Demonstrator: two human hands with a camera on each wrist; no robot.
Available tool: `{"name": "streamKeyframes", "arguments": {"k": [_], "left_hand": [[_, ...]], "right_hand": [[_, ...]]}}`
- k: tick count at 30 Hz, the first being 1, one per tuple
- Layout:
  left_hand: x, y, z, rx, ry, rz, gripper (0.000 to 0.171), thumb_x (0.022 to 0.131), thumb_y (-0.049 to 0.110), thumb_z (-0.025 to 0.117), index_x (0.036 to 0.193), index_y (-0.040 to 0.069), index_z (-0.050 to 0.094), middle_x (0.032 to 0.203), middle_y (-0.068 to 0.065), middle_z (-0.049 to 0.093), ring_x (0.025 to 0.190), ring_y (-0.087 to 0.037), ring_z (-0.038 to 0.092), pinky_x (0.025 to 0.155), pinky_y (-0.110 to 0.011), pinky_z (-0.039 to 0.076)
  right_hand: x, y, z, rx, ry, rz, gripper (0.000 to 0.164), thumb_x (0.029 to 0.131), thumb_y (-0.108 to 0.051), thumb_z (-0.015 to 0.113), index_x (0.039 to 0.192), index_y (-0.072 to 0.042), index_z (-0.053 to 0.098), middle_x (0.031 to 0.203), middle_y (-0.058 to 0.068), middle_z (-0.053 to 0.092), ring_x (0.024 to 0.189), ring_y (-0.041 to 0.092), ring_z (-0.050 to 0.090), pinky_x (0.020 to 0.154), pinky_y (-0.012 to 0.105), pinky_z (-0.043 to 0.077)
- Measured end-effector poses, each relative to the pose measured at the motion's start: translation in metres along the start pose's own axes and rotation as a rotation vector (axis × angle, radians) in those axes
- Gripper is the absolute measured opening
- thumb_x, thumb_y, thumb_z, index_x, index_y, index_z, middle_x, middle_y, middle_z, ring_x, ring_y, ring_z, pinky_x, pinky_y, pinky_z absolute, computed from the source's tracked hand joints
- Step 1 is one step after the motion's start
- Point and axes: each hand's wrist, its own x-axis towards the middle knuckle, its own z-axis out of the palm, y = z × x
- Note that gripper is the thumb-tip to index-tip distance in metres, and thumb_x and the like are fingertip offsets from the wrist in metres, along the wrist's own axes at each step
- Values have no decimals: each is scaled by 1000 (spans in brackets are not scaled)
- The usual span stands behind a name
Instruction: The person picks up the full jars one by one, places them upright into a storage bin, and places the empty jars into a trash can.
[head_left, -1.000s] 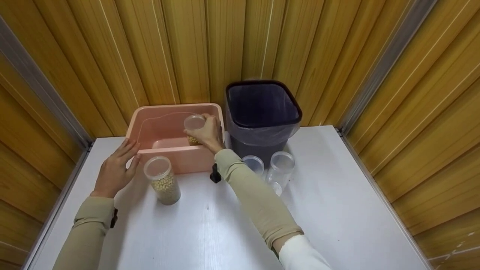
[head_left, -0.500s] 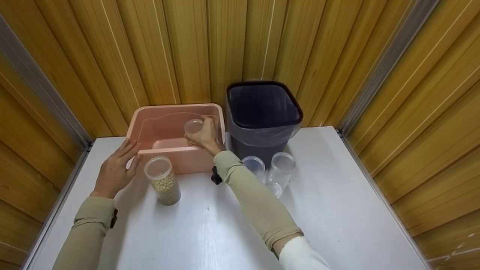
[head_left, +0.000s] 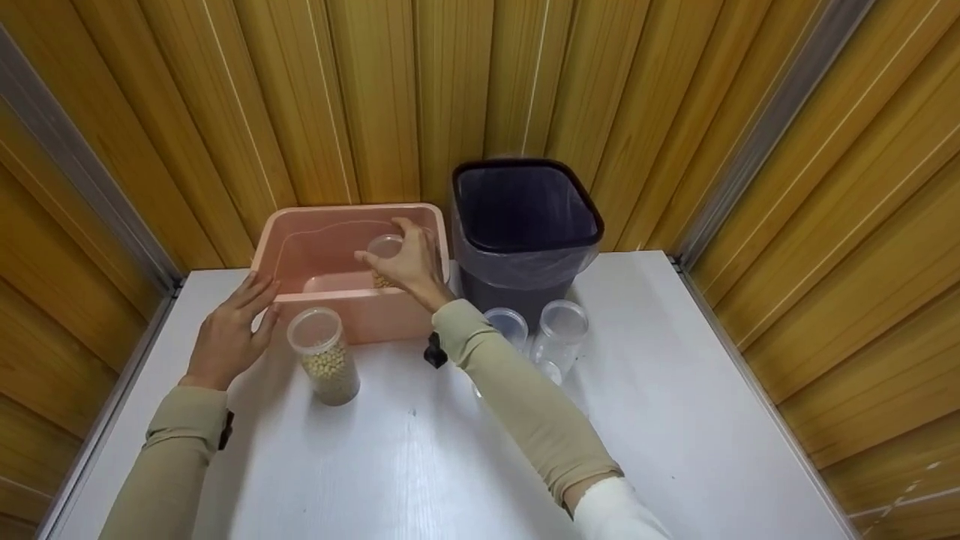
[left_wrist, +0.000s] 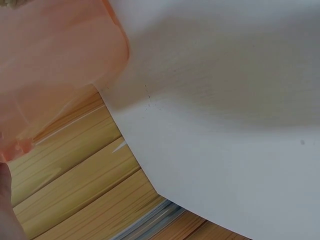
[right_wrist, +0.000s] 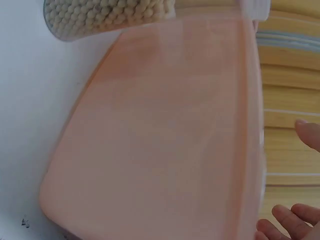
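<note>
My left hand [head_left: 229, 330] rests with extended fingers on the front left corner of the pink plastic bin [head_left: 367, 319]. Inside the bin's right part stands a clear lidded jar [head_left: 385, 244] with yellowish beans low in it. Over this jar my right hand [head_left: 411, 262] spreads, thumb and fingers apart on either side of its lid. In the right wrist view the thumb [right_wrist: 309, 134] and fingertips are also wide apart. A second clear jar [head_left: 327, 367], partly filled with pale round beans, stands on the table before the bin, right of my left hand.
A dark trash can [head_left: 517, 296] with a clear liner stands right of the bin. In front of it are clear jars [head_left: 564, 330], one partly behind my right sleeve. Wood-patterned walls [head_left: 375, 97] enclose the white table [head_left: 675, 390] at back and sides.
My right hand has lowered the jar of beans into the bin, then loosened its grip, thumb and fingers spreading off the lid. The left hand stays on the rim.
</note>
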Motion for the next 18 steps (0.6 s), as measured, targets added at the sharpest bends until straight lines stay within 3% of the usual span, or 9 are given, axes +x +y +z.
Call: {"name": "streamKeyframes", "arguments": {"k": [5, 9, 15, 18], "left_hand": [[4, 3, 3, -14, 17, 28, 45, 102, 10, 72, 145, 0, 64, 147, -24, 64, 146, -46, 52, 108, -69, 49], [5, 3, 2, -16, 24, 28, 45, 101, 10, 73, 145, 0, 64, 147, -24, 64, 145, -47, 52, 107, -69, 49], [3, 0, 2, -13, 25, 12, 46, 100, 10, 74, 145, 1, 65, 147, -24, 64, 145, -48, 52, 107, -71, 48], [2, 1, 4, -18, 26, 11, 46, 100, 10, 74, 145, 0, 64, 147, -24, 63, 145, -48, 52, 107, -71, 49]], "right_hand": [[-12, -14, -13, 84, -50, -124, 68, 84, -39, 91, 137, -3, 68, 129, 11, 74, 123, 27, 69, 107, 34, 55], [-29, -25, -16, 146, -145, -159, 67, 86, -44, 88, 136, -5, 69, 130, 10, 73, 120, 24, 69, 104, 35, 57], [-58, -30, -8, 180, -263, -231, 68, 84, -45, 91, 134, -5, 70, 131, 10, 75, 119, 26, 71, 105, 42, 58], [-72, -27, -1, 144, -291, -289, 71, 82, -45, 92, 136, -6, 69, 134, 11, 74, 121, 28, 71, 105, 35, 58]]}}
